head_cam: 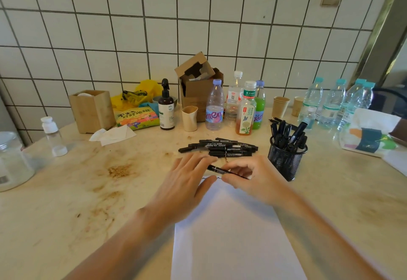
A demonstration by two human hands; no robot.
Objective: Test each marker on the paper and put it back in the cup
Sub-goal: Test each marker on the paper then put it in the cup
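Closest in, the white paper (231, 231) runs off the bottom edge of the shot, so its near end is cut off, and both forearms come in over it. The left side of the desk (66, 202) is stained but has open room, way more than the right. At the paper's far edge there's a short black squiggle, partly hidden behind the hands. The left hand (187, 182) lies flat with straight, spread fingers, the thumb on the paper's corner and the fingertips near the loose pile. The right hand (248, 180) has its fingers curled round a black marker (220, 170) lying roughly level just above that far edge; can't make out if the cap is on. Just past the hands sits a pile of black markers (220, 146) on the desk, and right beside the right hand is the black mesh cup (286, 160) with more markers standing in it. Further back it's crowded: bottles (214, 105), a cardboard box (198, 85), paper cups (280, 106), a wooden box (92, 110), all in front of the tiled wall (198, 15).
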